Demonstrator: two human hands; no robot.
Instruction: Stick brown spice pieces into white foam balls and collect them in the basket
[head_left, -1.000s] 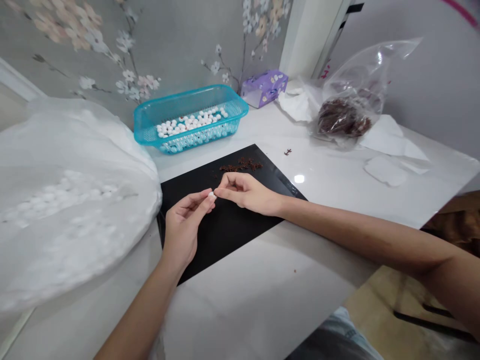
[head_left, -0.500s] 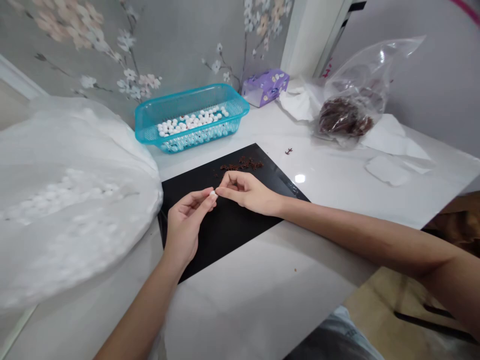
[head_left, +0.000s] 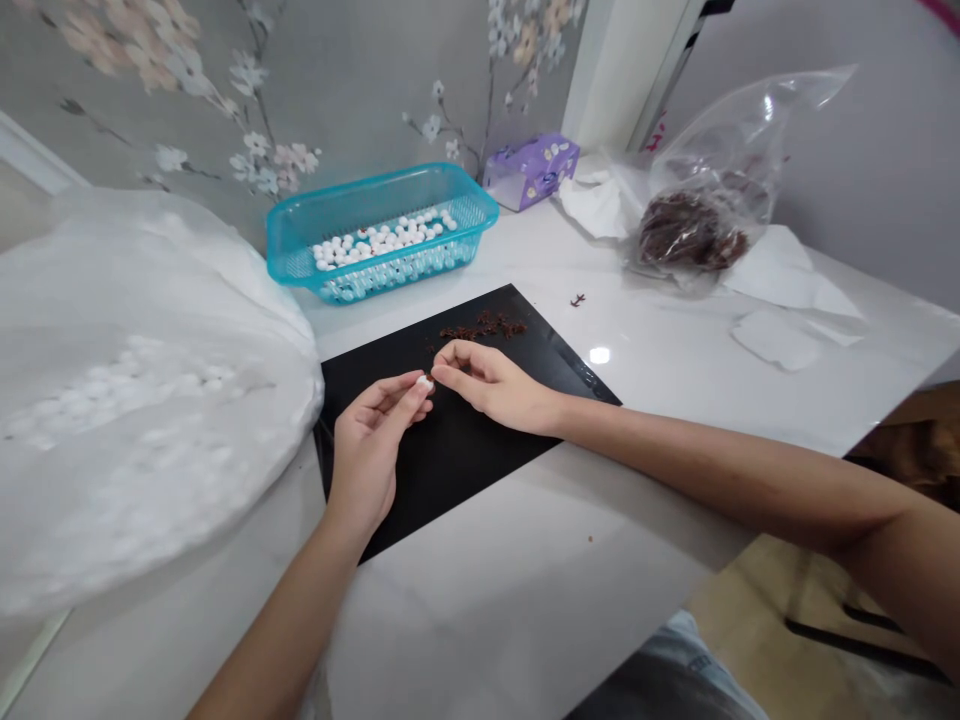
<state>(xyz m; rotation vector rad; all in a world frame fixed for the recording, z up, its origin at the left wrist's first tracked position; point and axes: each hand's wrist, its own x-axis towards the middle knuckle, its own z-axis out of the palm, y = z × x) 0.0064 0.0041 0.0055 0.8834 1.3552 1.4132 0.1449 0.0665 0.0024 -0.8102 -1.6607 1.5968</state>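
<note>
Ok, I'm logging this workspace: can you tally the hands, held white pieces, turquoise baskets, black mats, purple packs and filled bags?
Left hand and right hand: 2
Held white piece: 1
Turquoise basket: 1
Black mat: 1
Purple pack: 1
Filled whitish bag and clear bag: 2
Total: 8

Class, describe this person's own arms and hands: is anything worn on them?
The left hand and right hand are ungloved, with no ring visible. The left forearm and right forearm are bare: no sleeve, watch or bracelet shows.
</note>
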